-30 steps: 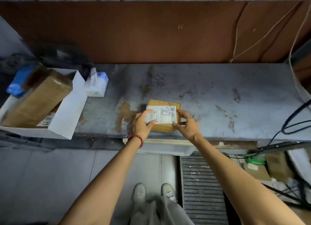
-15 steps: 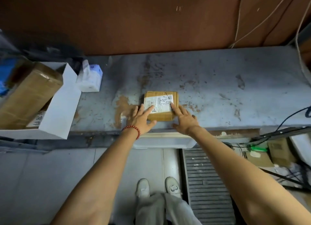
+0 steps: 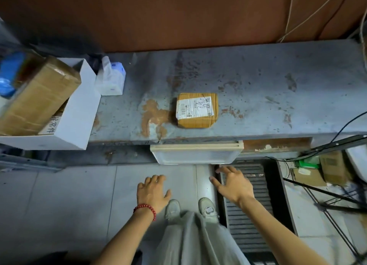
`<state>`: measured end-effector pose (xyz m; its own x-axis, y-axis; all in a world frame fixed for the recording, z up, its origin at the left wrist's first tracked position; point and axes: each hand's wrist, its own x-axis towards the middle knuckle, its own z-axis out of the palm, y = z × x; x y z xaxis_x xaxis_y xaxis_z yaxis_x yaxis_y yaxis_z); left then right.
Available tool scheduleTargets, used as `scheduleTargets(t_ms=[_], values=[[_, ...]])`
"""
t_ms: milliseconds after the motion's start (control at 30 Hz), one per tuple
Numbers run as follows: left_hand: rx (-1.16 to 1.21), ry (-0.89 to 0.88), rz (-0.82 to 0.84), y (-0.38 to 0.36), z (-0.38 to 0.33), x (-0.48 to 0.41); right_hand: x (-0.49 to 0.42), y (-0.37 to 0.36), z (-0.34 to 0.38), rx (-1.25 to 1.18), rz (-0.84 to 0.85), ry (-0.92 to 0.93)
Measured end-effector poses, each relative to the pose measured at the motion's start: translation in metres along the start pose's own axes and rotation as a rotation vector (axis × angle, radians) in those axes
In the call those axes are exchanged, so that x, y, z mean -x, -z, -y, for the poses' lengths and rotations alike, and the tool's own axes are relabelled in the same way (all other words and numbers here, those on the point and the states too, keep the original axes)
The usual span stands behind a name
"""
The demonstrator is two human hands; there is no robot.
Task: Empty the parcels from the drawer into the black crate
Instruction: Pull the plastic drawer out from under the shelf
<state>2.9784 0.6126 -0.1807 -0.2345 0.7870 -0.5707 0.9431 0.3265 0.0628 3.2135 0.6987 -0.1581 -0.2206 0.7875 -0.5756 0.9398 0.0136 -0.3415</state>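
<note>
A small brown cardboard parcel [image 3: 197, 111] with a white shipping label lies flat on the worn grey bench top [image 3: 248, 90], near its front edge. Just below that edge a pale plastic drawer [image 3: 195, 152] sticks out a little. My left hand [image 3: 153, 192], with a red bead bracelet at the wrist, hovers over the floor below the drawer, fingers relaxed and empty. My right hand [image 3: 233, 183] hovers beside it with fingers spread, also empty. A dark slatted crate [image 3: 250, 211] lies on the floor under my right hand.
A white open box [image 3: 77, 115] at the bench's left end holds a large taped brown parcel [image 3: 37, 94]. A white tissue pack [image 3: 110, 78] stands beside it. Cables [image 3: 337, 137], a metal frame and small boxes [image 3: 331, 165] crowd the right. My shoes [image 3: 172, 209] stand on the tiled floor.
Both hands have let go of the small parcel, left it on the bench, and drawn back down below the drawer. The camera has tilted downward.
</note>
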Motion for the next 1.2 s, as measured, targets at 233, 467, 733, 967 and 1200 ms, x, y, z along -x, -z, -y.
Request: scheduleTargets(t_ms=[233,467,733,967,1200], values=[[0.005,0.047,-0.055,-0.068,0.016,-0.065,-0.063,-0.062,-0.028,0.144,0.014,0.035],[0.023,0.157,-0.13,-0.18,0.051,-0.201,-0.196,-0.166,-0.087,0.2,-0.083,0.105],[0.056,0.12,-0.189,-0.327,0.078,-0.274,-0.274,-0.281,-0.155,0.189,-0.334,0.2],[0.175,0.21,-0.397,-0.348,0.08,-0.297,-0.292,-0.33,-0.163,0.238,-0.555,0.154],[0.311,0.272,-0.45,-0.33,0.078,-0.289,-0.274,-0.325,-0.172,0.012,-0.476,-0.244]])
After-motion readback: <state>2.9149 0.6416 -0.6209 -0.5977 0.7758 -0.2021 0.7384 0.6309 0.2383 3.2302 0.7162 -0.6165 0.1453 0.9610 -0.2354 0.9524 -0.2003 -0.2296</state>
